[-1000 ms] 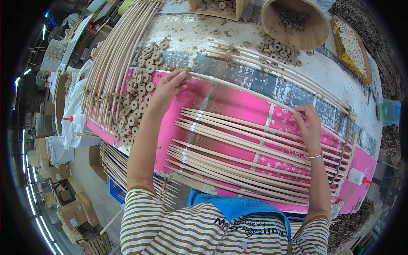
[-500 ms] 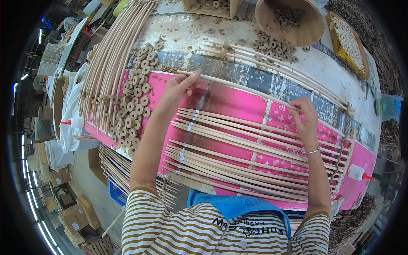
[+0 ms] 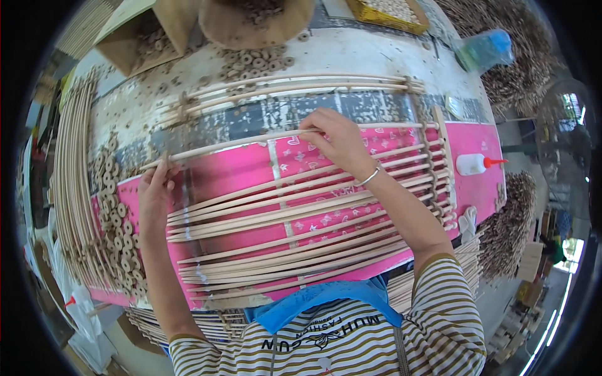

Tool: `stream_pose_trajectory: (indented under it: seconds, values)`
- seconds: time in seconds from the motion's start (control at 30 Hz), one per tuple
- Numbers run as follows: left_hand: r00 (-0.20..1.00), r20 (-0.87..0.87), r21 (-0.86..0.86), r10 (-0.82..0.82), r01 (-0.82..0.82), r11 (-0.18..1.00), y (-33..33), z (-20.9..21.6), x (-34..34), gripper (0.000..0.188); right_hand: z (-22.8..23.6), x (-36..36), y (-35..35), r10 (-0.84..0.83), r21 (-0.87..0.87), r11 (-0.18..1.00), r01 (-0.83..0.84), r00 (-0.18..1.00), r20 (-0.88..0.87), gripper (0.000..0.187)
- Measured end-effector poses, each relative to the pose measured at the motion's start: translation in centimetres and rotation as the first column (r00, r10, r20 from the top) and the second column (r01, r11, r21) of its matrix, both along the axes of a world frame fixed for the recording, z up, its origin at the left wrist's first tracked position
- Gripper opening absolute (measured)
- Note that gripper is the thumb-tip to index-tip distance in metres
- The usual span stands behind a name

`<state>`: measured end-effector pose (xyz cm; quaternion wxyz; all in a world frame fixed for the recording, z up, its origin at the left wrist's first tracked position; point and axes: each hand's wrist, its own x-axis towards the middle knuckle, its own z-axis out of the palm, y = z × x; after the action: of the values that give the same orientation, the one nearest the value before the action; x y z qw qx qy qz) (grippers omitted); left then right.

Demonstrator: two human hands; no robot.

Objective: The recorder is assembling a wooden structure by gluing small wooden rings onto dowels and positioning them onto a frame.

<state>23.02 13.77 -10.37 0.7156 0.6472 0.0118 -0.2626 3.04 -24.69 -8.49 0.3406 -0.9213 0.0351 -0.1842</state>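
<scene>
A long thin wooden rod (image 3: 238, 143) lies across the far edge of the pink sheet, with both my hands on it. My left hand (image 3: 155, 191) closes its fingers round the rod's left end, where a small wooden ring (image 3: 167, 156) shows by the fingertips. Further right, my right hand (image 3: 340, 145) pinches the rod between thumb and fingers. The rod's right end reaches the upright wooden strip (image 3: 443, 141). Nearer me, several parallel rods (image 3: 282, 219) run toward that strip, with a row of rings (image 3: 430, 166) on them at the right.
Loose wooden rings (image 3: 119, 232) lie left of my left arm, beside a bundle of rods (image 3: 72, 182). Joined rods (image 3: 301, 84) lie beyond the sheet. A white bottle with a red nozzle (image 3: 470, 164) rests at right. A wooden box (image 3: 147, 37) and round container (image 3: 254, 25) stand at the back.
The whole view has turned, bringing the right side of the table closer to the middle. My right hand is nearer the rod's middle. Both hands still hold the rod.
</scene>
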Motion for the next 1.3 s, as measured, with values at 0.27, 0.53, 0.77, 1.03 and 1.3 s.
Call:
stream_pose_trajectory:
  seconds: [0.27, 0.53, 0.77, 1.03, 1.3]
  values:
    - [0.999, 0.003, 0.006, -0.051, 0.051, 0.999, -0.9, 0.7, -0.4, 0.028, -0.6, -0.2, -0.7, -0.014, -0.064, 0.998, 0.017, 0.999, 0.043, 0.017]
    - [0.402, 0.765, 0.621, -0.504, -0.253, 0.741, 0.0, 4.9, -0.2, 0.041, -1.5, 0.3, -1.0, 0.042, -0.023, 0.999, -0.042, 0.999, 0.024, 0.014]
    - [0.386, 0.601, 0.785, -0.7, -0.119, 0.608, -1.5, 4.4, -0.3, 0.047, -0.4, -0.1, -0.4, 0.028, 0.035, 0.999, -0.027, 0.999, -0.043, 0.015]
    - [0.395, 0.666, 0.726, -0.633, -0.149, 0.672, -2.2, 2.4, 0.1, 0.045, -0.3, 0.6, -0.4, 0.003, -0.047, 0.999, -0.006, 0.997, -0.071, 0.018]
    - [0.415, 0.685, 0.701, -0.599, -0.149, 0.698, -2.8, 1.6, 0.4, 0.046, -1.2, 0.8, -1.1, 0.009, -0.201, 0.98, -0.008, 1.0, 0.007, 0.017]
